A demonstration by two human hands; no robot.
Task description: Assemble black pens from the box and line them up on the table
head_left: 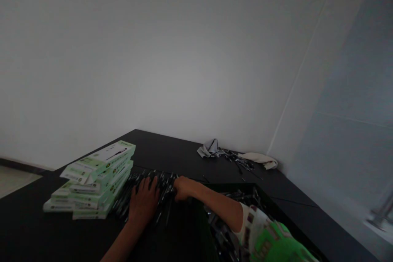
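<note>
My left hand (143,200) lies palm down over a heap of slender rods (122,202), its fingers slightly spread and reaching across them. The rods are dark, smooth-looking and straight, with pale glints along their lengths; they lie crowded side by side on the table (172,149), a few askew at the near edge. My right hand (183,189) is at the heap's right side, fingers curled inward; I cannot tell whether they pinch a rod or only rest against the pile.

Just left of the rods stands a stack of flat, oblong boxes (102,184), pale green and white with printed faces, layered unevenly so their ends jut out. My right forearm crosses a dark, straight-walled crate (239,186), filled with a jumble of dark and shiny pieces too dim to make out. My sleeve (264,233) is white with bright green and brown patterning.

Farther back, on the matte black tabletop, a crumpled grey cloth (211,148) and a soft, folded cream cloth (259,158) flank a loose scatter of thin dark pieces (241,163), near the smooth, plain wall (153,57).
</note>
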